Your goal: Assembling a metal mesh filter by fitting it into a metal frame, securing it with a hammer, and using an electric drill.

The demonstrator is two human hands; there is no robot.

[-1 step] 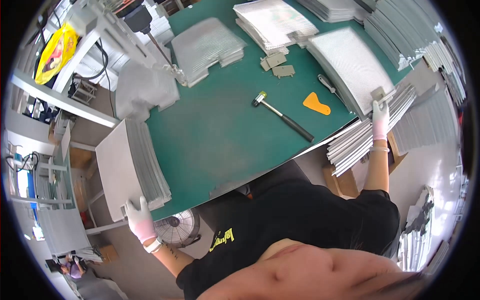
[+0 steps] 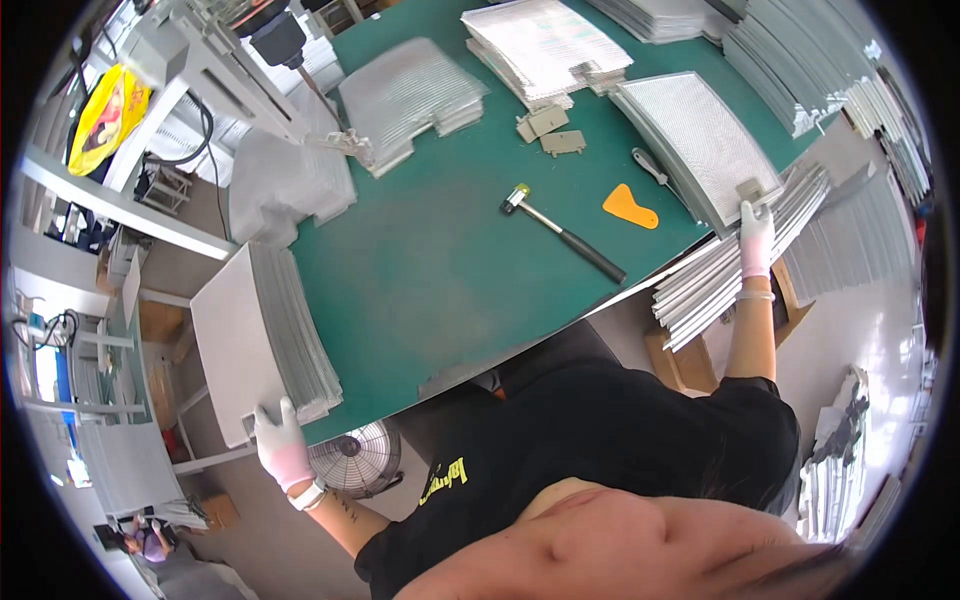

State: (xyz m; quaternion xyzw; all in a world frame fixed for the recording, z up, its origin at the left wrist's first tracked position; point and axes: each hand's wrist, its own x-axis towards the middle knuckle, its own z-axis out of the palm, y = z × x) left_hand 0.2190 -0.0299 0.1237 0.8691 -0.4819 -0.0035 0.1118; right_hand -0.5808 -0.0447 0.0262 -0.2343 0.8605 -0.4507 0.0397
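Observation:
My left hand (image 2: 281, 440), in a white glove with a pink cuff, lies at the near corner of a stack of white panels (image 2: 232, 345) on the table's left side. Two of its fingers are spread, touching the stack's corner. At the right side my right hand (image 2: 757, 235), gloved alike, has its fingers closed on the near corner of a ribbed translucent panel (image 2: 690, 125) atop another stack. Next to those fingertips a small beige piece (image 2: 748, 189) lies at the panel's corner. The undersides of both hands are hidden.
On the green table (image 2: 420, 260) lie a mallet (image 2: 562, 232), an orange scraper (image 2: 630, 207), a grey-handled tool (image 2: 650, 165) and beige plates (image 2: 563, 143). More panel stacks (image 2: 410, 95) line the far side. A drill-like machine (image 2: 277, 40) stands far left; a fan (image 2: 355, 455) is below.
The far end of the right-hand translucent panel sits a little lower than before. The view has shifted slightly; both hands stay at their stack corners.

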